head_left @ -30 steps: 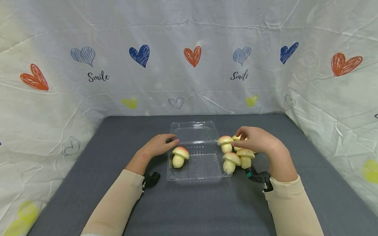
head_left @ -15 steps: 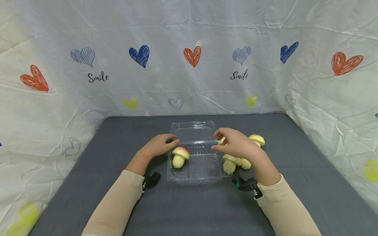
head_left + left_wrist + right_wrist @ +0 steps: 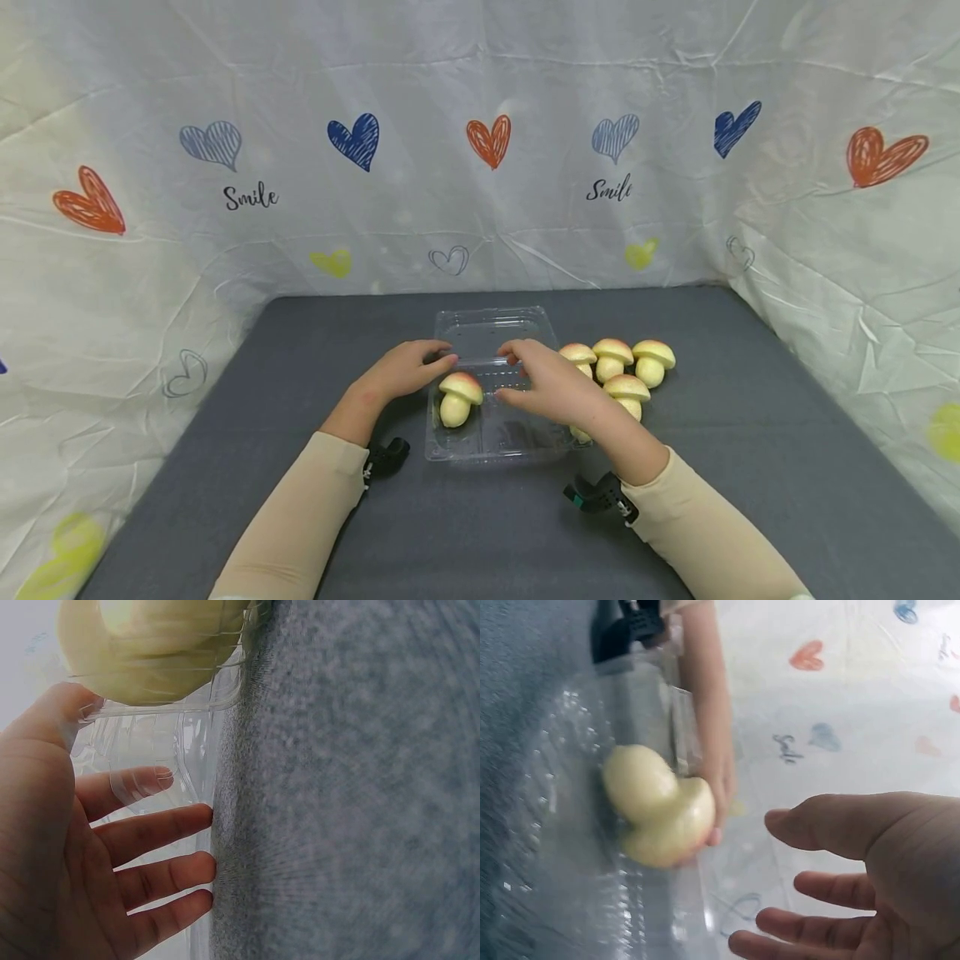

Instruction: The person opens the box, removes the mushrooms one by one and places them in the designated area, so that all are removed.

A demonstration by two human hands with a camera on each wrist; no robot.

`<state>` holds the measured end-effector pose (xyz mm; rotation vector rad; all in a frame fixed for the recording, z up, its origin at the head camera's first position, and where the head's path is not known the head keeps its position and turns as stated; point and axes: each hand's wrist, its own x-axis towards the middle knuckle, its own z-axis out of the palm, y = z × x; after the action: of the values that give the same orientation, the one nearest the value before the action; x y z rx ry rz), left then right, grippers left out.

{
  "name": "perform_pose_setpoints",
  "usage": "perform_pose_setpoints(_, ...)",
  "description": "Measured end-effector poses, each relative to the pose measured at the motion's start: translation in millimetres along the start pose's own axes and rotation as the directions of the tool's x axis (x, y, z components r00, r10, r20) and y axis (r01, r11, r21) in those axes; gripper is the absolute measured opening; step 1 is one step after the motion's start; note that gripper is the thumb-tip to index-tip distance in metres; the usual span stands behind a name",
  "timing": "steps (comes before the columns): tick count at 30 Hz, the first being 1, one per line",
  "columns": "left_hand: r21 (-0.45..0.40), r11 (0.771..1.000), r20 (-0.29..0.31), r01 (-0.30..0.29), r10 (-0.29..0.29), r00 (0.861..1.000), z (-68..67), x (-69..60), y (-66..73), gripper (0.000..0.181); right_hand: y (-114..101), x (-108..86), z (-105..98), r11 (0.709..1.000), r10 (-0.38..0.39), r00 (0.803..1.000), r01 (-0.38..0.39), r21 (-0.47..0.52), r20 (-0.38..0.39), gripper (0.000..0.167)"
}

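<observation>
A clear plastic clamshell box [image 3: 517,433] lies open on the table, its lid [image 3: 487,329] folded back. One toy mushroom [image 3: 459,398], cream with a reddish cap, sits in the base's left part. My left hand [image 3: 401,369] is at the box's left side. The left wrist view shows its thumb [image 3: 71,701] at the rim and its fingers [image 3: 161,829] stretched out along the clear plastic. Over the right half of the box hovers my right hand [image 3: 551,385], fingers spread and nothing between them. To the right, several more mushrooms [image 3: 654,362] stand together, one mostly hidden by that hand.
A dark grey cloth [image 3: 480,533] covers the table. White fabric [image 3: 420,208] printed with hearts and "Smile" surrounds the back and sides. Each wrist carries a black camera mount [image 3: 600,496].
My right hand has moved left, from above the mushroom group to above the box, uncovering most of the group. My left hand and the mushroom in the box have stayed put.
</observation>
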<state>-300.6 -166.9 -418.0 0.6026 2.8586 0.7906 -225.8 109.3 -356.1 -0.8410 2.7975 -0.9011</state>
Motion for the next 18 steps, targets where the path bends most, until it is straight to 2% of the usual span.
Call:
perform_pose_setpoints(9,0.003,1.000,0.004,0.001,-0.001,1.000,-1.5,-0.9,1.6,0.060,-2,6.0,33,0.994,-0.077,0.995,0.081,-0.066,0.064,0.063)
perform_pose_setpoints(18,0.013,1.000,0.005,0.004,-0.004,1.000,-1.3,-0.8,3.1,0.059,2,6.0,45,0.986,-0.136,0.988,0.143,-0.091,0.080,0.065)
